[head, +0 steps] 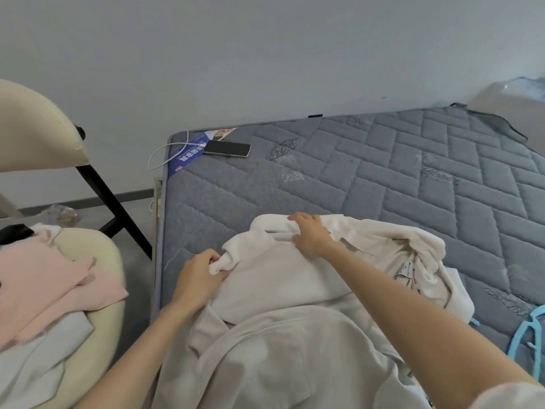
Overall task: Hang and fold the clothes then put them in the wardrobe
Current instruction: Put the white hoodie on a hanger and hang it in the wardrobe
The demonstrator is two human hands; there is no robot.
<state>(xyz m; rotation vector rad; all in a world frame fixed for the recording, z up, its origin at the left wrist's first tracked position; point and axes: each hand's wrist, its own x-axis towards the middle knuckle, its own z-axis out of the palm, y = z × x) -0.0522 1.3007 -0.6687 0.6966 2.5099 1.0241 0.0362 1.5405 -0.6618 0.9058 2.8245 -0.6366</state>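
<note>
A cream-white fleece garment (pixel 274 278) lies bunched on the near part of the grey quilted mattress (pixel 383 178), its label showing at the right. My left hand (pixel 200 273) grips a rolled edge of the white garment at its left side. Farther up, my right hand (pixel 309 233) holds a fold of the same garment near its top edge. A light blue hanger (pixel 528 343) lies on the mattress at the right edge of view.
A pink garment (pixel 56 276) and a pale grey one (pixel 32 361) lie piled on a cream chair (pixel 109 261) at the left. A phone (pixel 227 148) with a white cable (pixel 165 154) sits at the mattress's far left corner. The wall runs behind the bed.
</note>
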